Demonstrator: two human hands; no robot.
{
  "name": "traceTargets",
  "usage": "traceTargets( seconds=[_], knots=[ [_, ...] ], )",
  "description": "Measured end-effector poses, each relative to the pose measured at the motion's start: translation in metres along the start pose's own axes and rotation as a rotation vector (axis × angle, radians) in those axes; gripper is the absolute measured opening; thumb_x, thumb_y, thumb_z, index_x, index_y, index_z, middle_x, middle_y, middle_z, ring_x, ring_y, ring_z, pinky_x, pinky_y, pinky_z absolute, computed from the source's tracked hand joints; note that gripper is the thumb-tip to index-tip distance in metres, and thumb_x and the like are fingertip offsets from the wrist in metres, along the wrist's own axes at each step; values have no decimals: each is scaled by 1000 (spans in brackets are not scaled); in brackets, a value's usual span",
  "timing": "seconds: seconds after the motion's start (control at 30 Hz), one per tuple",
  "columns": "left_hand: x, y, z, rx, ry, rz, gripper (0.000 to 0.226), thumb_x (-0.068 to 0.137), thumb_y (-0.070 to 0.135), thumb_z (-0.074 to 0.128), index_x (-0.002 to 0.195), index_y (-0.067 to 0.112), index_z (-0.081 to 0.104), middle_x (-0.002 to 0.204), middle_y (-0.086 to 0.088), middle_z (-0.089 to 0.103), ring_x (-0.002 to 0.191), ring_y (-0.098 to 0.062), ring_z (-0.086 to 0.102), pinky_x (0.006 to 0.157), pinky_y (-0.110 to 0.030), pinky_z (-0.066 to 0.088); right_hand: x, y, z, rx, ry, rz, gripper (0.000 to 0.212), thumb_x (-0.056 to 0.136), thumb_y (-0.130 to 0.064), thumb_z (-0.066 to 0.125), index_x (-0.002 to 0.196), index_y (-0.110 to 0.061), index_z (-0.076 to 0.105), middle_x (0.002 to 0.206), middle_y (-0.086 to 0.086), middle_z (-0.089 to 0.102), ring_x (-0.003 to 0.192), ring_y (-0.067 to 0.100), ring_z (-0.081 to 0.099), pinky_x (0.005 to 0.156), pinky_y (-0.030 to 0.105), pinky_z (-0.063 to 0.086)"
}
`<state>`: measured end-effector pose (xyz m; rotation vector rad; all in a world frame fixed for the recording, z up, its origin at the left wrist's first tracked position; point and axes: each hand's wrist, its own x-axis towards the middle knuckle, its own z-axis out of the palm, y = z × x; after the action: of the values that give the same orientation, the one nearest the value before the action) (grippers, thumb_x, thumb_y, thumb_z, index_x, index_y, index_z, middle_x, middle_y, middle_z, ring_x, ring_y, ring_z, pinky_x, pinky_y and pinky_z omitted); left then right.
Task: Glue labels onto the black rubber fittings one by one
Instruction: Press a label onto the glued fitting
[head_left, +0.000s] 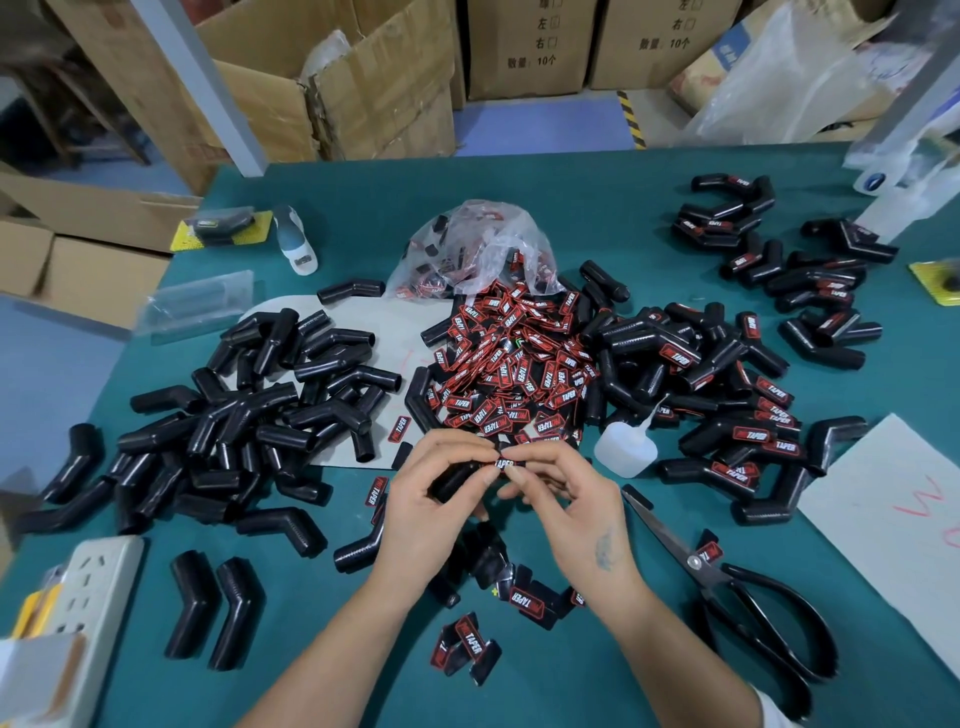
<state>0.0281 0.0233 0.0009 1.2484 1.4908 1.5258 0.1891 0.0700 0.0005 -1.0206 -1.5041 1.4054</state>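
Roughly midway, seemingly: labelled fittings (748, 426) heaped right, bare fittings (249, 405) left; left hand (431, 499) grips one, right hand (566, 499) pinching its label (503, 463).

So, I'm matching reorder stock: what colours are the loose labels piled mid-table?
Black with red borders and red-and-white lettering, clearest in the head view's label pile.

A black rubber fitting (457, 480), bent like an elbow, is held above the green mat; a red-and-black label (503, 464) lies on its upper end.
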Motion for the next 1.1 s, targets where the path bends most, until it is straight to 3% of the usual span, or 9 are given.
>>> traceTargets(
  seconds=[0.1,0.27,0.37,0.57,0.73,0.87,0.97,1.1],
  knots=[
    [0,1,0,-75,-1,-38,10,92,17,77,101,16,82,110,-3,71,102,-23,71,60,-32,61,1,1,0,5,4,10,15,101,-26,68,109,-38,73,97,-5,79,89,19,78,81,19,55],
    [1,-6,-1,-23,7,-45,10,90,27,79,98,23,82,107,-1,74,107,-26,71,87,-52,61,1,1,0,65,13,33,17,101,-22,66,106,-36,74,92,-1,79,87,19,79,79,16,53],
    [1,-8,-1,-9,0,-32,10,90,27,79,99,22,82,107,-1,74,108,-28,70,84,-63,60,2,1,-1,77,4,35,16,101,-21,66,107,-34,74,92,1,79,89,22,78,80,18,54],
    [0,-9,-3,11,12,-29,13,90,27,79,99,19,83,107,-1,75,107,-27,71,86,-64,59,3,0,1,89,-14,23,16,96,-28,73,109,-37,76,94,0,80,90,22,78,87,30,60],
    [1,-9,-2,50,-28,-18,15,92,27,76,103,19,83,110,2,74,109,-26,71,87,-58,61,3,1,-1,125,31,54,13,95,-26,73,105,-34,78,91,2,80,87,22,78,80,19,56],
    [1,-7,-2,43,-30,-23,13,91,26,77,102,21,83,109,2,75,108,-23,72,86,-46,64,3,1,-1,124,25,54,12,94,-30,73,104,-34,77,90,3,80,87,22,78,80,19,56],
    [2,-5,-3,91,-36,29,14,92,25,76,104,22,83,109,5,75,108,-21,72,93,-32,59,3,0,0,126,25,57,12,93,-32,73,104,-35,78,91,2,80,87,22,78,80,19,55],
    [2,-5,-4,122,-33,53,15,93,23,76,105,23,83,111,8,75,108,-20,73,98,-26,54,3,-1,1,136,31,63,12,93,-31,73,103,-35,77,91,2,80,86,21,78,80,19,55]
  ],
)
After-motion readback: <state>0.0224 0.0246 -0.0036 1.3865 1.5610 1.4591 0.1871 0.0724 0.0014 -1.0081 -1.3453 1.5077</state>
